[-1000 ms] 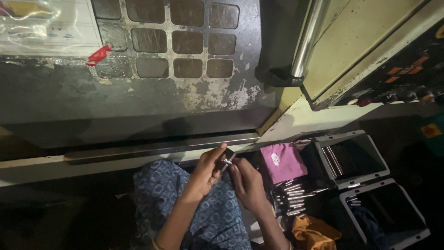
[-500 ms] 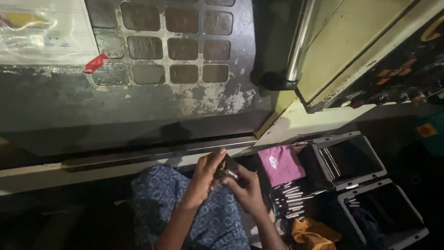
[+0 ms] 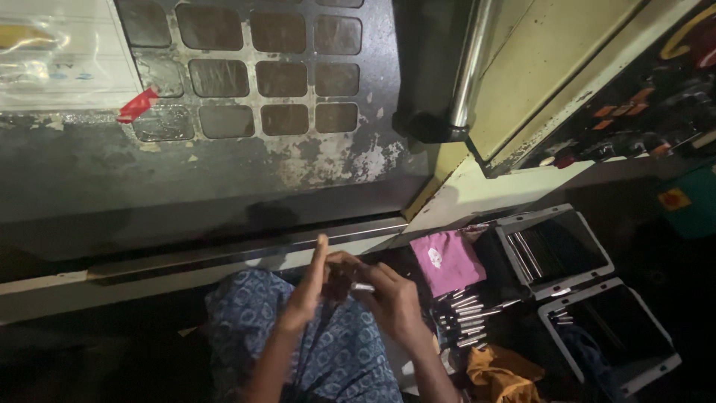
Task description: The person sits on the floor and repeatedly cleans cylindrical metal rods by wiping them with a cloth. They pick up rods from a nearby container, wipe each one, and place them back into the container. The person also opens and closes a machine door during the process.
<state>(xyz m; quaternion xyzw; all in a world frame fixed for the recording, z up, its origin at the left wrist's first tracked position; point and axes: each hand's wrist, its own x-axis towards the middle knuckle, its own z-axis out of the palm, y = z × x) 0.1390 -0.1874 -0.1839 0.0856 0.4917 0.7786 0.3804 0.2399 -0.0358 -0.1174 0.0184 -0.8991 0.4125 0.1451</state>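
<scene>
Both hands, the left hand with fingers stretched flat and the right hand pinched on a small shiny metal pin, meet over the blue patterned lap. Best kept close over the lap, near the row of metal pins beside the pink cloth.

Tight space at lower centre, machine wall above

Worn machine panel and its ledge block the upper frame; stacked metal rods, pink cloth and two open trays crowd lower right; dark open gap lower left.
</scene>
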